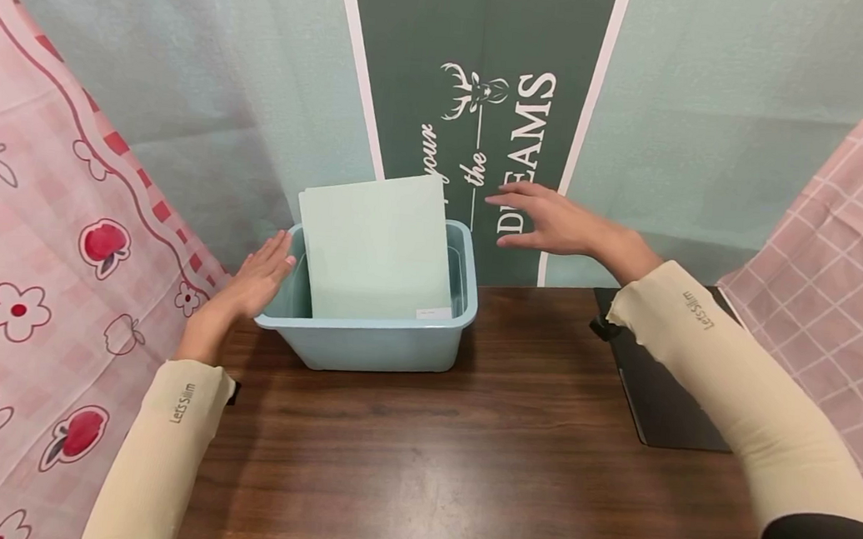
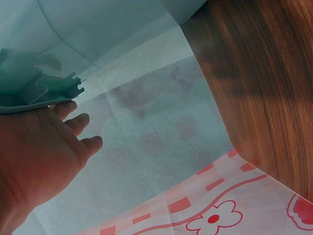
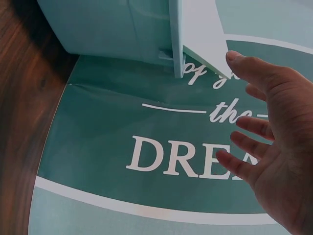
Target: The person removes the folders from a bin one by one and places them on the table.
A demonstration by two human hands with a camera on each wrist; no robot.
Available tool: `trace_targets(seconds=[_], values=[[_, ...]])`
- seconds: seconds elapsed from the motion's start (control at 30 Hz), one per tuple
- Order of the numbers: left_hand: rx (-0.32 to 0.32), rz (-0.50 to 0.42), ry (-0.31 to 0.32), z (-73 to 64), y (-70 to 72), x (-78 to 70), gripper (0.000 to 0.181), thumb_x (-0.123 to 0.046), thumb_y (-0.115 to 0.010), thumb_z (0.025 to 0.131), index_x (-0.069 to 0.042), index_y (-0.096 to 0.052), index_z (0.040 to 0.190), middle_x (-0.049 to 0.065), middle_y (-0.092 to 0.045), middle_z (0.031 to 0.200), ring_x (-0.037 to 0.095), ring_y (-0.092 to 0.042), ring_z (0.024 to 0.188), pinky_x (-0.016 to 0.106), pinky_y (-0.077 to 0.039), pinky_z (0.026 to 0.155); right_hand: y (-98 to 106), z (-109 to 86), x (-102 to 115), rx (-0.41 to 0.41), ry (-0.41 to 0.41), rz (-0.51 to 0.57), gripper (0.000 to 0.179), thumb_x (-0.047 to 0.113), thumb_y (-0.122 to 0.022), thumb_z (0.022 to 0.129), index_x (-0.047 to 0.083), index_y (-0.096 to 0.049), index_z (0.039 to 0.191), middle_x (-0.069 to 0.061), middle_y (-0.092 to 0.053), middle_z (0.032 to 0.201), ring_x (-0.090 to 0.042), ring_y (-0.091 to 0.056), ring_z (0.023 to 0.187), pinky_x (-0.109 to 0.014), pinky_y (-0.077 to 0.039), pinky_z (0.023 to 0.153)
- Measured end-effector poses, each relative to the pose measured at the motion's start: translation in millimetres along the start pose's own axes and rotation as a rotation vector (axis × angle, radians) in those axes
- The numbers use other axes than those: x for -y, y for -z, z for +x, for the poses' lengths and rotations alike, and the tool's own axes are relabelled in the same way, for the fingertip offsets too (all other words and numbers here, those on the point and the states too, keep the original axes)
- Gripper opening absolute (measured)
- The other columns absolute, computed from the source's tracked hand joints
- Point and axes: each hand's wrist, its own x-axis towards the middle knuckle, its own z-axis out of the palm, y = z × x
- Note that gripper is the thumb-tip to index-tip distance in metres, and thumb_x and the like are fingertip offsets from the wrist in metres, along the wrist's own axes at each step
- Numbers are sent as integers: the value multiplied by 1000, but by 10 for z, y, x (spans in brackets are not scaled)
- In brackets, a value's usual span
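A light blue plastic bin (image 1: 388, 352) stands on the table against the back cloth. Pale green flat panels (image 1: 376, 249), like folders or boards, lean in it and rise above its rim; a small white label (image 1: 433, 313) shows low on the front one. My left hand (image 1: 262, 274) is at the bin's left rim with its fingers extended, and in the left wrist view they lie along the rim's underside or just beside it. Off to the bin's right, my right hand (image 1: 555, 220) hovers in the air with thumb and fingers spread, holding nothing.
On the right of the wooden table (image 1: 417, 469) lies a flat black item (image 1: 671, 395), partly under my right forearm. Pink patterned cloths (image 1: 48, 276) hang at both sides. A green cloth (image 1: 486, 23) with printed lettering covers the back.
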Motion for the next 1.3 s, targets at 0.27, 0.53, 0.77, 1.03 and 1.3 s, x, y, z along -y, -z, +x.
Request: trace_targets(seconds=[0.27,0.53,0.77,1.03,1.3], values=[[0,-11,2,-6,4,5,72,-49,-12,116,-5,9,168,20,13,176,44,11,162,66,6,127,-39,67,53,18,6,3,72,31,-81,96,6,-51,156,-26,-40,163,-44,-33,154,-63,-30,123],[-1,-16,0,-9,2,10,71,-48,-13,116,-5,10,168,19,14,176,44,11,162,66,7,127,-90,143,108,19,35,6,72,31,-81,96,5,-51,156,-27,-41,161,-45,-34,153,-63,-29,124],[-8,-12,0,-13,-8,18,72,-50,-12,116,-6,10,168,19,13,176,44,10,162,66,5,127,-134,215,174,19,59,25,72,31,-82,95,5,-53,155,-28,-42,161,-45,-38,151,-62,-33,122],[-9,-12,-3,-3,-5,22,72,-49,-11,116,-5,9,168,20,13,176,44,10,162,66,6,127,-178,302,212,34,56,22,72,33,-81,96,8,-52,156,-26,-40,163,-42,-38,152,-60,-33,123],[-11,-15,-4,-5,-12,13,71,-48,-12,116,-5,10,168,20,12,176,44,10,162,66,6,127,-203,372,234,45,36,62,72,35,-79,97,10,-51,158,-24,-39,164,-39,-36,153,-58,-32,124]])
